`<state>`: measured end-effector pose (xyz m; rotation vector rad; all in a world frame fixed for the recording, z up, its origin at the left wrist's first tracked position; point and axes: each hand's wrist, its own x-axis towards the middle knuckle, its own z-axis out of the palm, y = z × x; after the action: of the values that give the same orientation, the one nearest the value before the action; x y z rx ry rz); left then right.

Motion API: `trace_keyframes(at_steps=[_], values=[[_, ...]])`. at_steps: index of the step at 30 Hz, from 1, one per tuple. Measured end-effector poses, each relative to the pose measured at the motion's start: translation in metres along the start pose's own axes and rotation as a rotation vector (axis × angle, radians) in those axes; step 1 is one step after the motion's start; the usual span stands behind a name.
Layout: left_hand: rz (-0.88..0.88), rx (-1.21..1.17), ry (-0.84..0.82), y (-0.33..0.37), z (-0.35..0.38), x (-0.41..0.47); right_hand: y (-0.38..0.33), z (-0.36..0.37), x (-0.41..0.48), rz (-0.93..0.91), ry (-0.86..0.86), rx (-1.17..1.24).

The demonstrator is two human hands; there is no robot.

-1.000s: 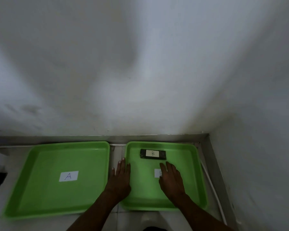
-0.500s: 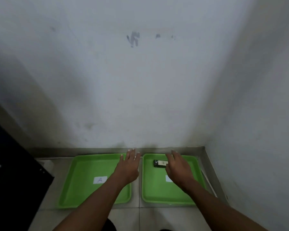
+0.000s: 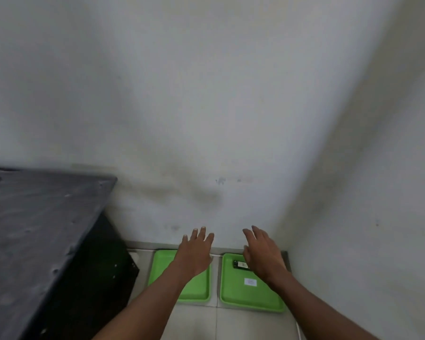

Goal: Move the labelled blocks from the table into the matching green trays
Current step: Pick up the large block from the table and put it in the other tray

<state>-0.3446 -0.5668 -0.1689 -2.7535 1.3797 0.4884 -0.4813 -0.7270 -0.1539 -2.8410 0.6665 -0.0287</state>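
Two green trays lie side by side on the tiled floor against the wall. The left tray (image 3: 196,294) is partly covered by my left arm, which hides its label. The right tray (image 3: 238,300) carries a white label (image 3: 250,282) and holds a dark block (image 3: 239,265) with a white label near its far edge. My left hand (image 3: 195,253) hovers high over the left tray, fingers spread, holding nothing. My right hand (image 3: 264,256) hovers above the right tray, fingers apart and empty, hiding the block's right end.
A dark table top (image 3: 35,229) fills the left side, with black space beneath it. White walls meet in a corner (image 3: 284,229) behind the trays. Pale floor tiles (image 3: 231,325) lie in front of the trays.
The view has risen and pulled back, so the trays look smaller and lower. Both hands lifted away from the trays. The dark table top has come into view on the left.
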Motion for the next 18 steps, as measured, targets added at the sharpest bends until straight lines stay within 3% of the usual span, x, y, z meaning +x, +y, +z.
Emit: trace_keyframes(at_steps=[8, 18], values=[[-0.021, 0.031, 0.056, -0.023, -0.142, -0.107, -0.103, -0.132, -0.026, -0.044, 0.017, -0.001], [-0.089, 0.003, 0.075, -0.179, -0.204, -0.214, -0.283, -0.136, -0.023, -0.087, 0.05, -0.007]])
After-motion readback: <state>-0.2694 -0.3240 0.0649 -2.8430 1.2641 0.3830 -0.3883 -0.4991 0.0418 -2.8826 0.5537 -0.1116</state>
